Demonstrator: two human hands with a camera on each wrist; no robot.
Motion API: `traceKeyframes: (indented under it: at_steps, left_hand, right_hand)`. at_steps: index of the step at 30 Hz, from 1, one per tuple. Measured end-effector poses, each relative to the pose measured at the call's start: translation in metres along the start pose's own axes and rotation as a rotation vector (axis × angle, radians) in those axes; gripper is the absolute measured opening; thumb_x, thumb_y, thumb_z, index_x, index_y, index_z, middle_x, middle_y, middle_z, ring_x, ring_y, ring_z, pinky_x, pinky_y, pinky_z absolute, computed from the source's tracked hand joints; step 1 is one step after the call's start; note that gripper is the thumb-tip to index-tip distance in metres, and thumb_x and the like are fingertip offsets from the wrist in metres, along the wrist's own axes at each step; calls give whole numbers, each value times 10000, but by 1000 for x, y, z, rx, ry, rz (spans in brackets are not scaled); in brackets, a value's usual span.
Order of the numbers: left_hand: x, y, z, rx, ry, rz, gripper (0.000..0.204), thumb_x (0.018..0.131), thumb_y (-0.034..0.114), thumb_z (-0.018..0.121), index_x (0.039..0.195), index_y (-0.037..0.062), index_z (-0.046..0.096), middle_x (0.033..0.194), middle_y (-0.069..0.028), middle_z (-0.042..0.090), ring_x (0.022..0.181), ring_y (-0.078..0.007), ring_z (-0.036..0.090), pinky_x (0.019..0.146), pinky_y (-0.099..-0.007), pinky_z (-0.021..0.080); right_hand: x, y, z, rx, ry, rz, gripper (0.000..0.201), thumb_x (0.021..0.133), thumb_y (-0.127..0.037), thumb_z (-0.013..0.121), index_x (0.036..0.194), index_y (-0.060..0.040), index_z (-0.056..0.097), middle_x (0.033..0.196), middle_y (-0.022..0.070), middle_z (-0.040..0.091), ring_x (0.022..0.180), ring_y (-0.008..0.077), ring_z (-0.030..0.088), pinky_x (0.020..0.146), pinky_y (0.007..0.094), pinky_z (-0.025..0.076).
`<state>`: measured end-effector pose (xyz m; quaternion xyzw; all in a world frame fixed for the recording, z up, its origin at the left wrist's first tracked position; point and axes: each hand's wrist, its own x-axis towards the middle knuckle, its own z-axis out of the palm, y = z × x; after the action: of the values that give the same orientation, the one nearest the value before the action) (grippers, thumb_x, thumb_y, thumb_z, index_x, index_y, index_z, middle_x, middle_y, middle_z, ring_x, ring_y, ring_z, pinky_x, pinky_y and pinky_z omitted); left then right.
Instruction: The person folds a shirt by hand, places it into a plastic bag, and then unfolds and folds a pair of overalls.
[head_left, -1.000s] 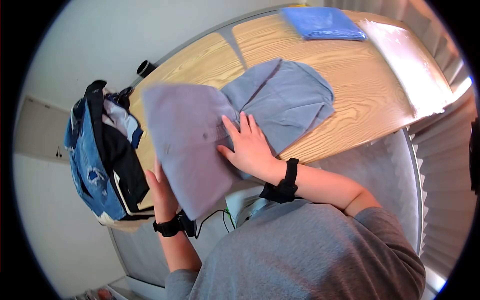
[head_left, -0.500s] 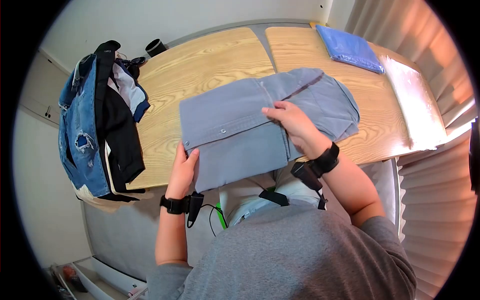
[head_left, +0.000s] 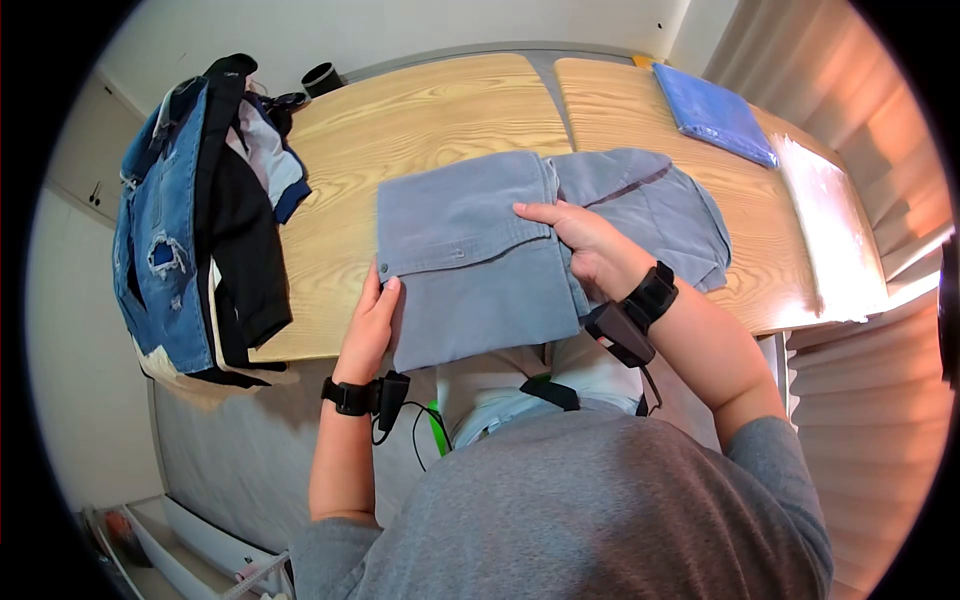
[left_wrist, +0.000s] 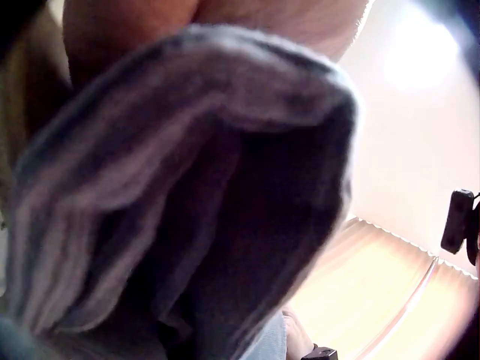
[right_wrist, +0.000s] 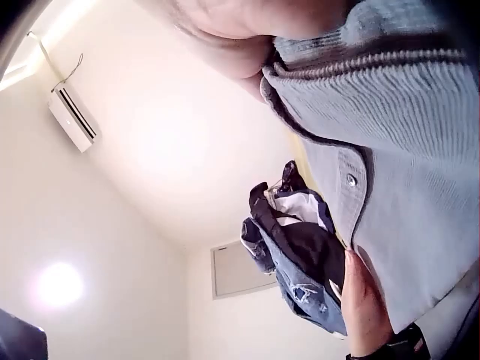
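Note:
A folded blue-grey shirt with a buttoned placket is held level in front of the person, over the table's near edge. My left hand grips its left edge, thumb on top and fingers hidden under the cloth. On the right edge, my right hand has its thumb across the top. Several fabric layers show at the fold in the left wrist view. Ribbed fabric and a small button appear in the right wrist view. More blue-grey cloth lies on the table beyond the right hand.
Jeans and dark clothes hang over the table's left end. A blue plastic-wrapped package and a shiny clear plastic bag lie at the right. A black cup stands at the back. Two wooden tabletops meet at a gap.
The shirt's left part, tilted up and moving a second ago, has come down level with its placket upward. My right hand went from lying spread on it to gripping its right edge.

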<state>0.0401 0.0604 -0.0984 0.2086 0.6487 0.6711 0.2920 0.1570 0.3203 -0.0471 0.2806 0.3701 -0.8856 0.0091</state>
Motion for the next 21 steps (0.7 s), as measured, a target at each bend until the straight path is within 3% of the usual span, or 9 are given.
traceKeyframes:
  at_steps: [6,7,9,12,16,17,19,20,21]
  left_hand:
    - [0,7,-15,558,36,96,533,966,230,471,1389,-47,303,1390,-181,377,1292,-257,351,1073,-330,253]
    - [0,2,-19,559,42,92,533,966,230,471,1389,-47,303,1390,-181,377,1292,-257,351,1073,-330,253]
    - [0,-8,-26,641,29,265,519,967,232,466,1382,-41,317,1391,-198,365,1300,-286,340,1069,-348,265]
    - [-4,-18,-30,513,20,237,469,982,203,427,1387,-13,329,1401,-148,375,1291,-228,357,1065,-327,275]
    - [-25,0,-17,572,130,291,460,971,214,452,1346,-40,373,1348,-192,426,1263,-287,391,1059,-356,290]
    - [-36,11,-10,697,237,484,359,956,161,442,1259,-33,443,1272,-179,477,1205,-295,433,1024,-364,322]
    - [-56,34,9,938,450,873,236,927,54,423,1083,-20,583,1118,-154,580,1091,-310,518,954,-379,386]
    - [-65,41,23,894,426,1048,219,835,-30,433,962,-15,611,978,-153,610,967,-314,564,851,-401,442]
    - [-74,45,31,885,264,1101,225,792,-35,451,940,-12,620,939,-150,615,921,-311,579,815,-401,457]
  right_hand:
    - [-7,-1,13,-125,104,-153,452,851,-166,653,1222,-17,442,1160,152,558,1011,255,595,796,422,538]
    - [-14,-4,17,-142,140,-180,466,850,-165,654,1227,-14,427,1162,152,549,996,251,597,796,421,538]
    - [-22,-4,23,-156,154,-176,454,865,-192,637,1221,4,434,1150,155,558,955,247,602,796,420,537]
    - [-13,-4,11,-309,233,-140,402,888,-208,605,1179,34,469,1110,163,578,896,238,605,775,385,531]
    - [21,1,-10,-662,228,-436,302,908,-198,562,1035,76,551,973,181,626,823,228,601,692,355,499]
    - [25,4,-6,-802,234,-559,290,907,-192,555,989,86,568,927,201,635,799,236,598,673,356,486]
    - [12,-3,26,-676,196,-566,308,898,-208,559,975,91,571,909,226,630,794,270,601,678,372,482]
    - [6,-5,43,-560,152,-574,327,890,-224,562,961,95,574,890,251,626,789,304,604,683,387,477]
    - [10,-6,54,-551,148,-564,327,890,-224,562,961,95,574,890,251,626,789,304,604,683,387,477]
